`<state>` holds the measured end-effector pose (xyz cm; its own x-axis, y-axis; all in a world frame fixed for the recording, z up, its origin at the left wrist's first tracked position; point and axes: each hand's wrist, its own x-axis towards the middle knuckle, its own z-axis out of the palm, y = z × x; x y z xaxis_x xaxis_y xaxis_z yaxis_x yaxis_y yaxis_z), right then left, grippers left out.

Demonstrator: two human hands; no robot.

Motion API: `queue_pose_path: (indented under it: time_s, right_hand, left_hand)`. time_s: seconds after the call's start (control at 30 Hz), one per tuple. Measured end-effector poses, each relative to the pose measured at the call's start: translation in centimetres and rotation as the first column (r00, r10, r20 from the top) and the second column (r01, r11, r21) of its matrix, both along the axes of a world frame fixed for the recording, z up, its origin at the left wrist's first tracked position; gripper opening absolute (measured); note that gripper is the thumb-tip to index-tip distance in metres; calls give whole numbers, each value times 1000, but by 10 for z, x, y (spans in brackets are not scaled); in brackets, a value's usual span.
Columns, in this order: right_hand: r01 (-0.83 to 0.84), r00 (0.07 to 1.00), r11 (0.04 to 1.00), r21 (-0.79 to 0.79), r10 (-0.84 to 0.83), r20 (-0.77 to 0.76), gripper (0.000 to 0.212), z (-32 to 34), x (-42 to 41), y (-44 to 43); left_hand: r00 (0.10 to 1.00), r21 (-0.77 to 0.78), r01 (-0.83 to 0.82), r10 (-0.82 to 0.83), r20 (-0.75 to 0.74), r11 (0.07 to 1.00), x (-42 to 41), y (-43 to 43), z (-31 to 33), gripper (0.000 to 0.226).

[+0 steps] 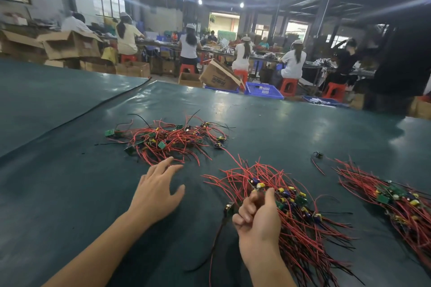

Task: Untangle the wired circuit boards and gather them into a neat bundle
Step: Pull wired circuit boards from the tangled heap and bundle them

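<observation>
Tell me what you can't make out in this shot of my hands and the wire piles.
Head view only:
Right hand: curled fingers hide whether it pinches a board or only wires of the middle bundle.
Right bundle: cut off by the frame's right edge.
Tangled pile: board count, too small and buried under wires.

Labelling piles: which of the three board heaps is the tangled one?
The far heap, ahead of the left hand: its wires loop every way. The bundle the right hand grips and the right-edge bundle lie combed lengthwise.
</observation>
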<state>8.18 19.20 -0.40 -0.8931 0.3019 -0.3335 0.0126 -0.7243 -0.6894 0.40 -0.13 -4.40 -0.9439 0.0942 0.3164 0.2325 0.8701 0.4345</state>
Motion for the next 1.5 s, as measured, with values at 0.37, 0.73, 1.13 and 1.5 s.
queue_pose_path:
  time_s: [0.37, 0.73, 1.13, 1.5]
  right_hand:
    - [49, 995, 997, -66, -54, -87, 62, 2, 2, -2]
    - [-25, 997, 993, 118, 33, -65, 47, -6, -5, -8]
    - [-192, 950, 737, 648, 306, -66, 31, -11, -1, -28]
    - [-33, 959, 581, 813, 247, -137, 14, -16, 3, -27]
  left_hand:
    - [997, 48, -39, 42, -68, 998, -42, -18, -6, 32]
    - [861, 329, 264, -69, -504, 907, -4, -1, 9, 8]
    - [844, 522, 536, -410, -346, 663, 37, 43, 20, 37]
    - [978, 781, 204, -162, -133, 591, 22, 36, 12, 15]
